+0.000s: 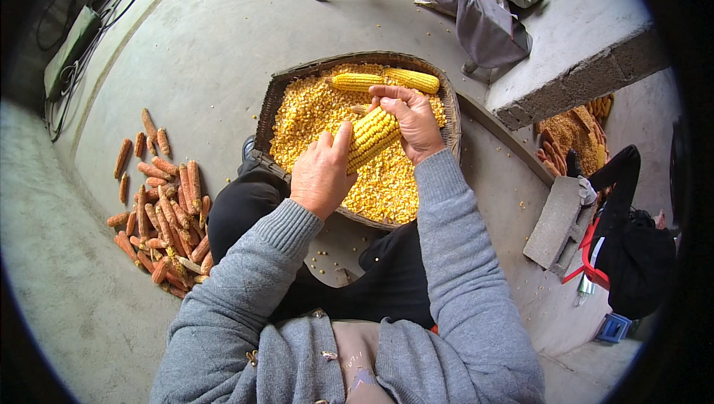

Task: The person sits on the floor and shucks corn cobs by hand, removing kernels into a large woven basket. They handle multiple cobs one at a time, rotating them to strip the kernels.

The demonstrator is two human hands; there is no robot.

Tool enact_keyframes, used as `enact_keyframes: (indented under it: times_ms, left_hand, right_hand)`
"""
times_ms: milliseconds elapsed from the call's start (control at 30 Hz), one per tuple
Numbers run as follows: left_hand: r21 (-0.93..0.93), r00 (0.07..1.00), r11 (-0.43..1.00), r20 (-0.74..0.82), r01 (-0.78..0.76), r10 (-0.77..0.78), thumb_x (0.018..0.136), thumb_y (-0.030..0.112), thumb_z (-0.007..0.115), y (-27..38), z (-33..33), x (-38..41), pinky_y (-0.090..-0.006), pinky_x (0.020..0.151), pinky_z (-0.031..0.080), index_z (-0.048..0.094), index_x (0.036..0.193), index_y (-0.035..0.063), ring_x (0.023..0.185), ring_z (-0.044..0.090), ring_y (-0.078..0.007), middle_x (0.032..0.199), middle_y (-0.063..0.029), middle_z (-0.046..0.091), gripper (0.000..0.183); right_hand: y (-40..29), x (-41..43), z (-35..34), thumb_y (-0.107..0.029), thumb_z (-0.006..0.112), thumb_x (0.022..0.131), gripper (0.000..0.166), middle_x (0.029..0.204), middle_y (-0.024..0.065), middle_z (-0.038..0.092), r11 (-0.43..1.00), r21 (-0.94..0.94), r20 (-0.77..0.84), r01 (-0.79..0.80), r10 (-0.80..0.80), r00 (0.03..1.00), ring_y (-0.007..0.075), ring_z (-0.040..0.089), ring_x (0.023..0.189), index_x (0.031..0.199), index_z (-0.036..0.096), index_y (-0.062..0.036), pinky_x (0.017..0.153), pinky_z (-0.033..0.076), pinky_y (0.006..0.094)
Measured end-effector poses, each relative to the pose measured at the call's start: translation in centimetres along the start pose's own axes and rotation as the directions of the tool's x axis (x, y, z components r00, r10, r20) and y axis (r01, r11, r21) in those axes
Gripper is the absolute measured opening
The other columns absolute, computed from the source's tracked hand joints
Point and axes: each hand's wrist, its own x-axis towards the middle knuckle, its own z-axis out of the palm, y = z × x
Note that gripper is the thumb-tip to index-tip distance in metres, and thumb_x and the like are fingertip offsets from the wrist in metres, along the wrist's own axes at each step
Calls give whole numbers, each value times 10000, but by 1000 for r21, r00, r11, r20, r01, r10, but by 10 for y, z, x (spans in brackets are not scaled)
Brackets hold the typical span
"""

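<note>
Both my hands hold a yellow ear of corn (372, 135) above a woven basket (268, 104) of loose corn kernels (304, 114). My left hand (322, 174) grips the ear's lower left end, thumb along its side. At the upper right end is my right hand (411, 122), its thumb and fingers against the tip. Two more ears of corn (358, 82) lie end to end on the kernels at the basket's far side. The pointed end of another ear or cob shows just behind the held one, mostly hidden.
Bare reddish corncobs (167, 214) lie heaped on the floor at left. Right of the basket are a long board (505, 139), a concrete block (552, 225) and a person in dark clothing (636, 259) near more corn (572, 136). A bench with a grey garment (485, 30) stands beyond.
</note>
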Motion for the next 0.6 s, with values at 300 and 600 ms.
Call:
enact_keyframes:
  times_ms: [300, 600]
  left_hand:
    - [-202, 998, 978, 46, 49, -40, 653, 151, 715, -1, 1, 2, -395, 800, 484, 399, 1249, 58, 960, 572, -344, 1056, -186, 563, 682]
    - [-164, 996, 985, 69, 61, -50, 655, 147, 711, -1, 2, 1, -400, 796, 483, 404, 1240, 54, 955, 571, -347, 1052, -184, 562, 667]
  right_hand:
    - [-9, -4, -3, -65, 571, 843, 218, 852, 60, 629, 991, 134, 56, -16, 9, 998, 119, 598, 759, 1039, 613, 22, 716, 513, 247]
    - [3, 5, -7, -20, 513, 848, 203, 847, 90, 642, 993, -114, 23, 30, -28, 999, 147, 626, 765, 1010, 620, 38, 740, 519, 262]
